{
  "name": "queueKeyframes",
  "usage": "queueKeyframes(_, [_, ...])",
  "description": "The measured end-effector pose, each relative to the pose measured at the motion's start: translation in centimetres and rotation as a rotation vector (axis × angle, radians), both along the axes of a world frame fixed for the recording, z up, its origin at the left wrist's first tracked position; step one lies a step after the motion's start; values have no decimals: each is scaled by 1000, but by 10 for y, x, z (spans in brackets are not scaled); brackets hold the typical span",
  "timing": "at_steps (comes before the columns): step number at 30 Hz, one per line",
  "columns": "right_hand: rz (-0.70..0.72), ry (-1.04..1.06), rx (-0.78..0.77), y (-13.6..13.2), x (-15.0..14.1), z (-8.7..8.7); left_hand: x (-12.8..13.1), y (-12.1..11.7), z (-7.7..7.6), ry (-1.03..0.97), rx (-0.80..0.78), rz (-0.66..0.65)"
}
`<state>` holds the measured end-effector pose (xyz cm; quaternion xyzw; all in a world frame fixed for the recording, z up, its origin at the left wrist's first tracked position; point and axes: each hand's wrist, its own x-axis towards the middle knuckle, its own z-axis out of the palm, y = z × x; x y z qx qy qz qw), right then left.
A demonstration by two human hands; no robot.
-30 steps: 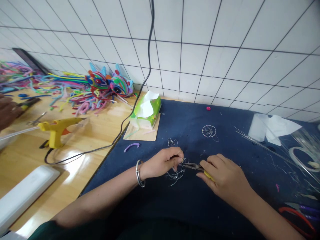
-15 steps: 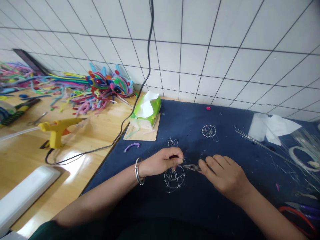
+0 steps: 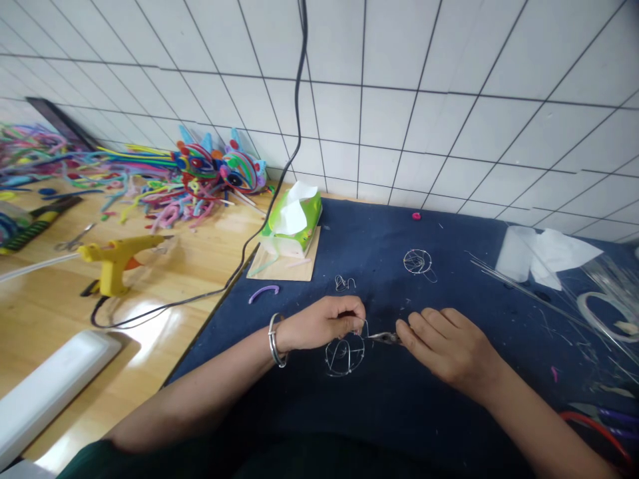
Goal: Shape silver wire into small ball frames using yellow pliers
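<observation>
My left hand (image 3: 327, 324), with a silver bangle at the wrist, pinches a round wire frame (image 3: 348, 370) by its upper edge. The frame hangs below my fingertips over the dark blue cloth (image 3: 279, 412), and a thin wire end sticks up at its right. My right hand (image 3: 446, 352) is closed around needle-nose pliers (image 3: 384, 337), whose handles are mostly hidden in the palm. The plier tips point left and meet or lie very near the wire end. Another round wire frame (image 3: 417, 261) lies on the cloth beyond, and small bent wire pieces (image 3: 344, 283) lie above my left hand.
A yellow glue gun (image 3: 114, 259) rests on the wooden table at left, its black cord crossing to the wall. Behind it are colourful pipe cleaners (image 3: 174, 206). A green tissue pack (image 3: 294, 219) sits on cardboard. Long wires (image 3: 524, 286) and red-handled scissors (image 3: 599, 432) are at right.
The wire frame has turned in my left hand and now hangs with its ring showing. The pliers have shifted slightly down around the wire end. A co-worker's hand at far left has gone from view.
</observation>
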<state>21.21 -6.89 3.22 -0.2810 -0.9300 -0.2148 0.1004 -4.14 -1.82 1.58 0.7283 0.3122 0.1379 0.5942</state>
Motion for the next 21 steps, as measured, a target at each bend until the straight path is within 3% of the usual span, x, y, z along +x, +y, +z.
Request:
queueKeyframes(12, [-274,283,-532,-1,-12,-2,1,-1,1,-25,-3,44])
queueKeyframes(21, [-345,337,-535,-11,-22,-6,4,-3,-1,-1,72,90])
